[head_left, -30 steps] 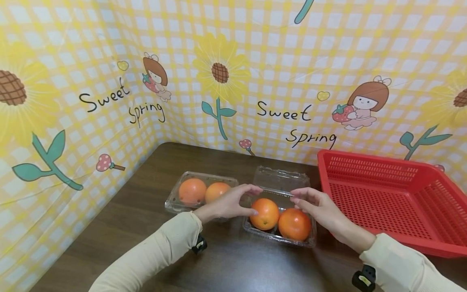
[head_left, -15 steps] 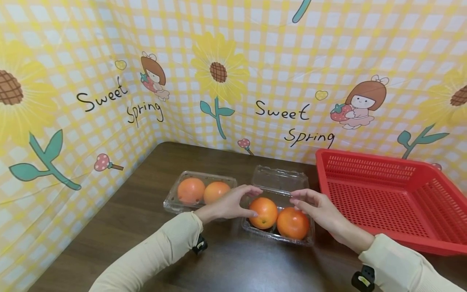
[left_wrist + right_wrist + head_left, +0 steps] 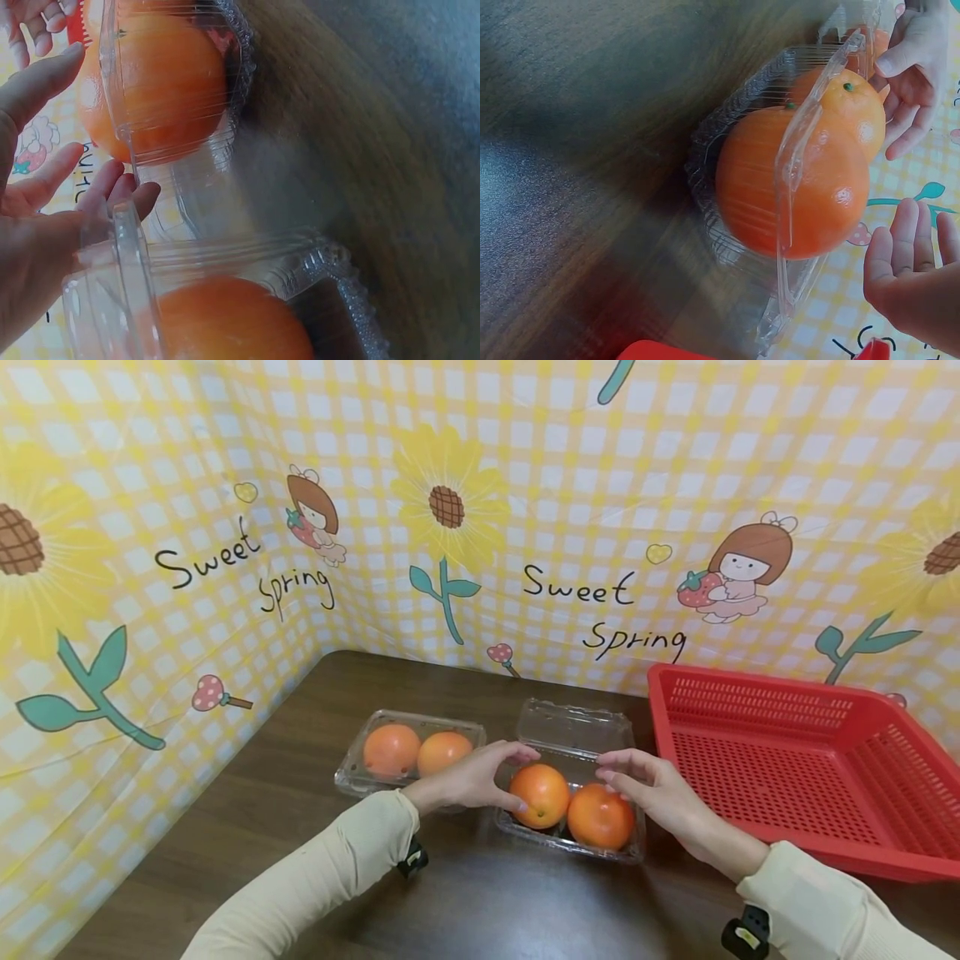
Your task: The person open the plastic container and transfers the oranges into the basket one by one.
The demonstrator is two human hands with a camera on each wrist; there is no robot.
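A clear plastic clamshell box (image 3: 536, 841) stands with its lid (image 3: 573, 727) folded back. In it sit two oranges, the left orange (image 3: 542, 802) and the right orange (image 3: 600, 818). My left hand (image 3: 480, 777) is at the left of the box, fingers spread and loosely bent, the thumb beside the left orange; whether it touches is unclear. On the other side my right hand (image 3: 663, 789) hovers by the right orange with relaxed fingers and nothing in its grasp. Both hands also show in the left wrist view, where the left hand (image 3: 45, 217) has its fingers apart.
A second clamshell box (image 3: 360, 781), its lid down over two more oranges (image 3: 392, 750), stands to the left, partly behind my left hand. A large red plastic basket (image 3: 663, 718) takes up the right side. Patterned cloth (image 3: 555, 510) rises behind the brown table (image 3: 247, 843).
Both hands keep nearly the same pose around the open box; the left thumb has dipped slightly. The head view has shifted a little, so the boxes and basket appear slightly further left.
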